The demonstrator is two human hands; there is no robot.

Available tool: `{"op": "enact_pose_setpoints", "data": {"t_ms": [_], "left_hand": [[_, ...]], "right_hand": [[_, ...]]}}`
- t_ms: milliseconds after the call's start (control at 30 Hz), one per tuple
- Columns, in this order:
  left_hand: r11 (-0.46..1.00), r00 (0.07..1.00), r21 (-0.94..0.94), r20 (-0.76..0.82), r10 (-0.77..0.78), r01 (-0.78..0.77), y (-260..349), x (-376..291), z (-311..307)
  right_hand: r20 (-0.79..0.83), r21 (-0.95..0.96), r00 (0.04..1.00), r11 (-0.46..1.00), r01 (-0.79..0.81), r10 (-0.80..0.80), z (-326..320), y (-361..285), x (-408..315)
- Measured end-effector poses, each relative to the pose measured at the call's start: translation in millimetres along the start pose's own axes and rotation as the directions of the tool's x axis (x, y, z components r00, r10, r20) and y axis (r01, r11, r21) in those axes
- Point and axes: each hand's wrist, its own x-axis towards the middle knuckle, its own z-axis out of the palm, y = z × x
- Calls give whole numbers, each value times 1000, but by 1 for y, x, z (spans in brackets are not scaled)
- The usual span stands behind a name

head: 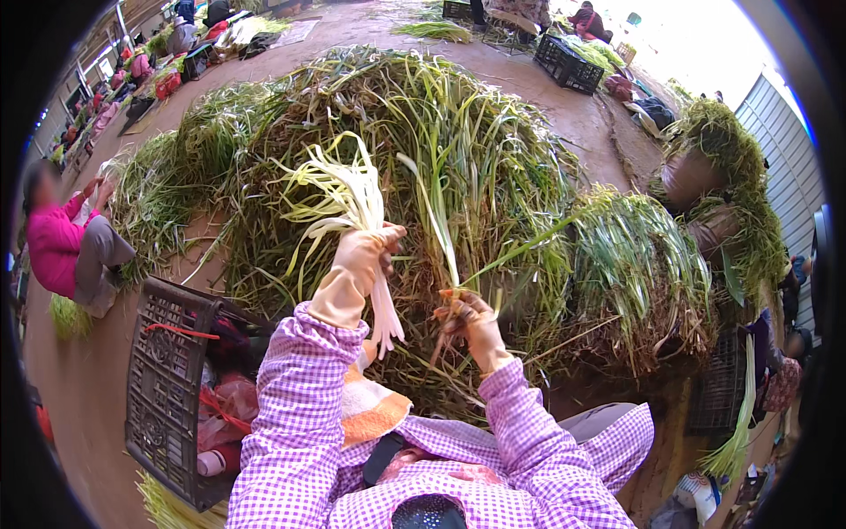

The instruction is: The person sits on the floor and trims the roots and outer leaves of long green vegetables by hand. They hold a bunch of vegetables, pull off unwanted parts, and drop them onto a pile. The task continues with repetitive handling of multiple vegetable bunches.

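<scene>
My left hand (353,268), in a tan rubber glove, grips a bunch of cleaned allium stalks (362,198). Their pale yellow leaves fan out above the fist, and the white stem ends hang below it. At the right, my gloved right hand (481,329) pinches the lower end of a single stalk (444,238) with a white stem and green leaf. Brown roots or dry skins dangle under those fingers. Both hands are held over the near side of a large heap of uncleaned green stalks (396,112), whose roots and dry leaves are tangled.
A black plastic crate (165,390) with red plastic bags (228,403) stands at my left. Another bundle of rooted stalks (638,278) lies right of the heap. A person in pink (59,244) sits at far left. An orange-striped towel (377,416) is by my lap.
</scene>
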Motion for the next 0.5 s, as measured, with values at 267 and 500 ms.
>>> {"op": "enact_pose_setpoints", "data": {"t_ms": [267, 500], "left_hand": [[998, 999, 65, -27, -25, 27, -29, 9, 12], [991, 996, 102, -3, -89, 89, -65, 29, 18]], "right_hand": [[354, 220, 932, 976, -1, -78, 5, 26, 12], [398, 207, 917, 976, -69, -20, 6, 34, 11]]}}
